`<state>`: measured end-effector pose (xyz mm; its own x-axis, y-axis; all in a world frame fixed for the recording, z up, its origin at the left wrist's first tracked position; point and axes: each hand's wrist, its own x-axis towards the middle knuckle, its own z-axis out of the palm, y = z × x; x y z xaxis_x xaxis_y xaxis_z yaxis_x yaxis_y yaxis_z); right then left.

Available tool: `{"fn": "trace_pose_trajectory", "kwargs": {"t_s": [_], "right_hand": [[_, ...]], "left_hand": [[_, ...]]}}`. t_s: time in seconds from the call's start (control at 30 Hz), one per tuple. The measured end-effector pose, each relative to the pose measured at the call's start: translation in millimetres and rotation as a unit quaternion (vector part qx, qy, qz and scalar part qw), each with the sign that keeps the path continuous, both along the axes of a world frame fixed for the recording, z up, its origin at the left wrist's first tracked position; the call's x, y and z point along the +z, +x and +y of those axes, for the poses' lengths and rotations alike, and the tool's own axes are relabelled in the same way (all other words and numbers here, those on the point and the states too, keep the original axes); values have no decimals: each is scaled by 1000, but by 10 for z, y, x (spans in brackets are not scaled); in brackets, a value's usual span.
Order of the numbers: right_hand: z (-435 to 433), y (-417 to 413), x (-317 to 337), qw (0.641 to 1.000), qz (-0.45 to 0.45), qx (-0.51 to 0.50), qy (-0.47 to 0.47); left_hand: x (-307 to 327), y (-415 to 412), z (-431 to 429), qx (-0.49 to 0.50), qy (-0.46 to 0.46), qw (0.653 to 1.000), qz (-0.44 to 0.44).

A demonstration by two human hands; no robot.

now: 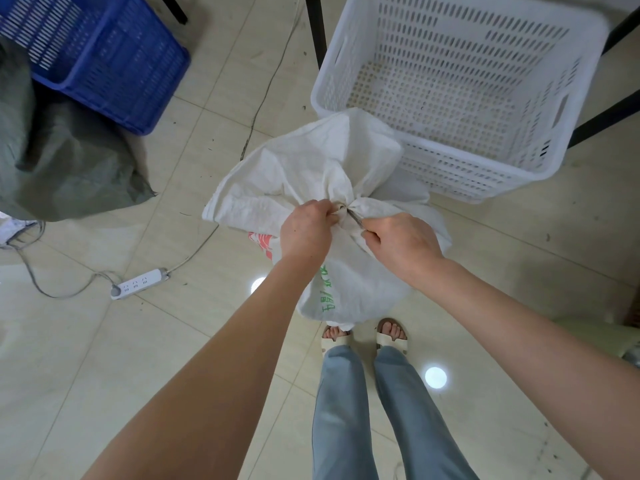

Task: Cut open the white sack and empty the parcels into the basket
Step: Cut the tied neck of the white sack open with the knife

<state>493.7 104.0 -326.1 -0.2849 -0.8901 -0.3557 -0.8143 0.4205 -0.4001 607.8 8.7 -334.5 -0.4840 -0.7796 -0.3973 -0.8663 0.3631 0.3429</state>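
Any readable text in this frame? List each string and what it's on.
Green characters on the white sack: rotated, creased, not reliably readable.
Red print on the same sack: mostly hidden, unreadable.
Power strip: no legible marking.
White basket, blue crate: no text.

Contents of the white sack out of sight; thin tool in right hand indistinct.

Crinkled woven sack, perforated plastic basket, glossy floor tiles
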Motion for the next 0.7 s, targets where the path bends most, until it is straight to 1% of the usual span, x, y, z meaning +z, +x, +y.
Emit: {"fn": "trace_pose_trajectory", "kwargs": {"t_s": [0.17,0.43,0.57,0.7], "right_hand": [[81,-30,-26,1000,14,-4,-20],[194,96,-188,995,27,-29,-96],[113,140,-223,995,27,-34,-95],[196,143,-199,993,9,-12,-118]], "left_hand": [[0,-63,29,5,-10,1000,22],[24,-89,3,19,37,998,39],[30,-70,-10,24,57,997,41],[33,-8,-35,60,69,995,40]]}}
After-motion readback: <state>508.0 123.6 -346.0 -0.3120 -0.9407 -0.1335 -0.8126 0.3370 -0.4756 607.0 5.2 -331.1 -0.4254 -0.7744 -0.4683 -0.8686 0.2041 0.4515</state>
